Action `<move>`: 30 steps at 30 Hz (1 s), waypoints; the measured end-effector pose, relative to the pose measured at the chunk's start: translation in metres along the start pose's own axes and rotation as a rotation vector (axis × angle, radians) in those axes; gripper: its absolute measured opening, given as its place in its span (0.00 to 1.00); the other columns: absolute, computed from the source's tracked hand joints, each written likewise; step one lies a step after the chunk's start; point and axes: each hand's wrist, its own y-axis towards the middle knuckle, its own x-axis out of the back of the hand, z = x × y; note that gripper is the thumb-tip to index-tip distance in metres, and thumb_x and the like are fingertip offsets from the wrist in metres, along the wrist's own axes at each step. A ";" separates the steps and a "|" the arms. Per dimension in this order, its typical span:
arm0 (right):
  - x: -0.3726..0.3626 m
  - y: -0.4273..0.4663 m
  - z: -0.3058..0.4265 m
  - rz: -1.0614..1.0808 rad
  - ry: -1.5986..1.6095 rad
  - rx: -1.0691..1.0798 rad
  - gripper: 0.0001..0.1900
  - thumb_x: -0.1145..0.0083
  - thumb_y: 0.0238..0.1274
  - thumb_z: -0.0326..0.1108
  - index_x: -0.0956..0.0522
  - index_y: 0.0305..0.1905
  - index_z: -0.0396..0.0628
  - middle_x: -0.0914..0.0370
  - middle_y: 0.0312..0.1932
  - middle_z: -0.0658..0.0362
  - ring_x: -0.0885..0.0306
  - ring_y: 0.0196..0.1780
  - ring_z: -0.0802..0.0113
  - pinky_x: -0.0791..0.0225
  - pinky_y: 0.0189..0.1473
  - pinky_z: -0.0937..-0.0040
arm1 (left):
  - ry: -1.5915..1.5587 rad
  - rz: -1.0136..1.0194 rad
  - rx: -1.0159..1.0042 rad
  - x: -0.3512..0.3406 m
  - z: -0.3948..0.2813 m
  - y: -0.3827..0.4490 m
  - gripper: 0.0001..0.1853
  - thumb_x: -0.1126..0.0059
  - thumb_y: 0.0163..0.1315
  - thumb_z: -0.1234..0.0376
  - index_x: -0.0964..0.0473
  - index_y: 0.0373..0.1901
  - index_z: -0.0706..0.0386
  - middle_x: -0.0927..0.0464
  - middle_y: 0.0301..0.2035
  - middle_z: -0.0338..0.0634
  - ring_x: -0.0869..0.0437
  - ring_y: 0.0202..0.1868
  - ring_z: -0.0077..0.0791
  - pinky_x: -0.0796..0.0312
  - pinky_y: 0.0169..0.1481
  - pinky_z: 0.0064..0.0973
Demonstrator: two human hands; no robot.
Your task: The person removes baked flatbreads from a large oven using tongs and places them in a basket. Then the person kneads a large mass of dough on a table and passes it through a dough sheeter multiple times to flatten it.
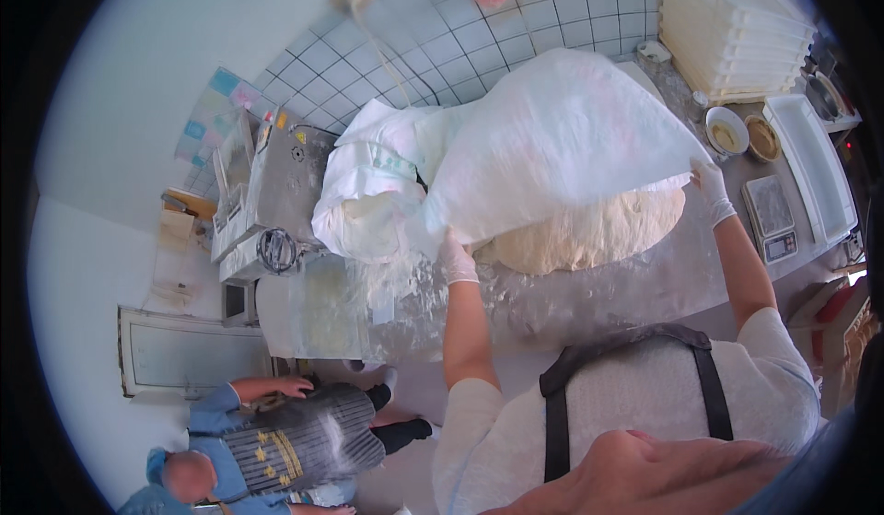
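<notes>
A large white translucent plastic sheet [545,142] is stretched between my two gloved hands. My left hand [457,258] grips its near left edge, just beside the dough. At the far right corner my right hand [709,182] pinches the same sheet. Beneath the sheet's near edge a big mass of pale dough [587,235] lies on the floury worktable [552,308]; its far part is hidden by the sheet. Left of the dough stands an opened white sack of flour [373,221], its rim rolled back and loose flour spilled in front.
A metal dough machine [290,176] stands left of the sack. On the right are a digital scale [770,218], a white bowl [726,131], a brown bowl [762,138], a white tray [815,169] and stacked plastic crates [735,31]. A co-worker in a striped apron [304,439] stands at lower left.
</notes>
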 end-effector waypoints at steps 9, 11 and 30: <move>0.000 0.040 -0.101 0.111 0.461 -0.455 0.17 0.54 0.62 0.44 0.28 0.46 0.42 0.24 0.41 0.53 0.27 0.47 0.58 0.34 0.50 0.64 | 0.044 -0.022 0.108 0.044 0.069 0.039 0.30 0.48 0.58 0.58 0.38 0.56 0.71 0.29 0.51 0.51 0.25 0.50 0.41 0.31 0.54 0.36; 0.003 0.042 -0.099 0.110 0.379 -0.495 0.22 0.55 0.62 0.49 0.29 0.50 0.41 0.24 0.44 0.53 0.27 0.47 0.58 0.35 0.52 0.63 | 0.030 0.049 0.213 0.046 0.064 0.042 0.29 0.49 0.59 0.57 0.36 0.55 0.69 0.29 0.51 0.50 0.25 0.50 0.41 0.31 0.54 0.37; 0.028 0.078 -0.087 -0.022 0.381 -0.154 0.16 0.43 0.57 0.47 0.25 0.44 0.50 0.28 0.35 0.65 0.30 0.37 0.73 0.37 0.38 0.74 | 0.360 -0.206 -0.322 0.007 -0.012 0.050 0.25 0.44 0.58 0.63 0.36 0.46 0.77 0.25 0.39 0.51 0.22 0.38 0.34 0.28 0.42 0.30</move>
